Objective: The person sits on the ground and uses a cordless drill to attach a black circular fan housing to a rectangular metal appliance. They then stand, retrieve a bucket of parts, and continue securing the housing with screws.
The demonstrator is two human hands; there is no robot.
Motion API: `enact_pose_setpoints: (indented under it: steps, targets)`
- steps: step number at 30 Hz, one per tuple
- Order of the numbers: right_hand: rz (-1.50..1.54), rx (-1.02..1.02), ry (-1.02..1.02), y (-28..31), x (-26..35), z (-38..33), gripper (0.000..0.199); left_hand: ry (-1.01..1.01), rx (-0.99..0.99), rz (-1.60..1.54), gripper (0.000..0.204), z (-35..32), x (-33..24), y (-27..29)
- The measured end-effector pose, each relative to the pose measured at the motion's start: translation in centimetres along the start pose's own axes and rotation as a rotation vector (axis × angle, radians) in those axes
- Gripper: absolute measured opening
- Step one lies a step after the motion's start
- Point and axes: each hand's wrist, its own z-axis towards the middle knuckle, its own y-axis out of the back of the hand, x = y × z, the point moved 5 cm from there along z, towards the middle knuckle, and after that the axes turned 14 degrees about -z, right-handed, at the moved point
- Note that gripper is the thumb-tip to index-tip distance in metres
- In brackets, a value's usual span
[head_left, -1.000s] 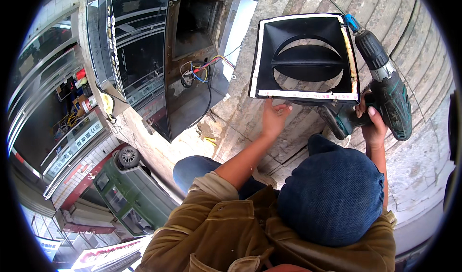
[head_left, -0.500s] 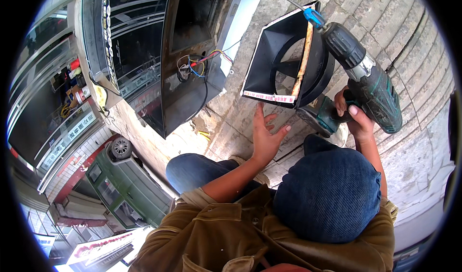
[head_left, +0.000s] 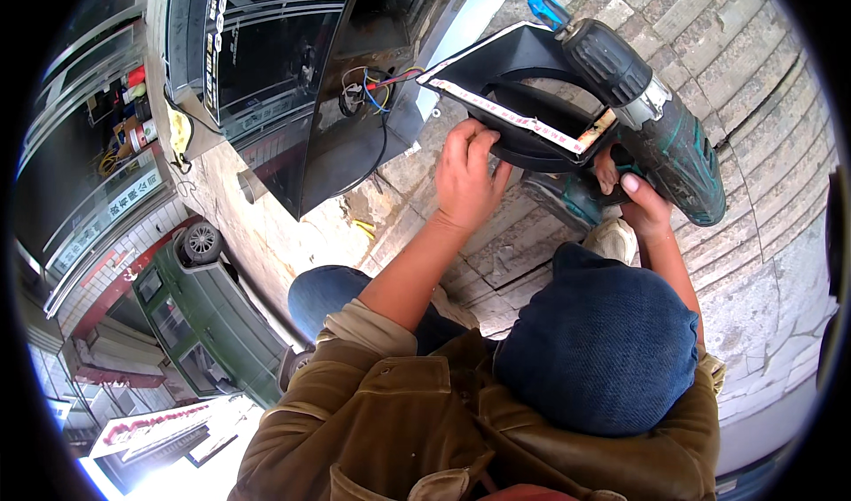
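My right hand (head_left: 651, 207) is closed around the handle of a black and teal cordless drill (head_left: 669, 147). The drill points up and to the left; a blue piece (head_left: 550, 11) sits on the long thin bit beyond its chuck. The fingers of my left hand (head_left: 467, 186) are curled on the near edge of a black square-mouthed duct fitting (head_left: 514, 54) with a round opening. Printed white tape and a rusty patch line its rim. The drill overlaps the fitting's right side, and I cannot tell whether they touch.
Left of the fitting stands a dark glossy metal housing (head_left: 266, 138) with an open cavity and loose coloured wires (head_left: 377, 98). Ridged stone paving (head_left: 700, 40) lies underneath. A small yellow object (head_left: 364, 229) rests on the ground. Farther left are a green vehicle (head_left: 217, 315) and a shopfront.
My left hand has moved up and left and taken hold of the fitting's edge. The fitting has turned and shifted left. The drill, still in my right hand, has moved slightly left.
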Motion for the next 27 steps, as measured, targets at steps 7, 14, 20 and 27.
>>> enact_pose_setpoints:
  steps: [7,14,20,27]
  targets:
    - [0.054,0.040,0.060,0.7,-1.5,-0.7,0.037,0.063,-0.038,-0.018,0.036,-0.7,1.0,0.0]
    - [-0.052,-0.071,0.049,1.4,-0.7,-2.2,0.037,0.059,0.030,0.033,0.034,-3.5,2.6,-0.1]
    - [-0.054,-0.136,0.074,3.7,0.2,-4.1,0.044,0.100,0.144,0.042,0.031,-7.6,5.3,-0.1]
    - [-0.095,-0.224,0.085,5.8,1.5,-4.9,0.043,0.680,0.783,0.378,0.017,-10.1,12.0,6.2]
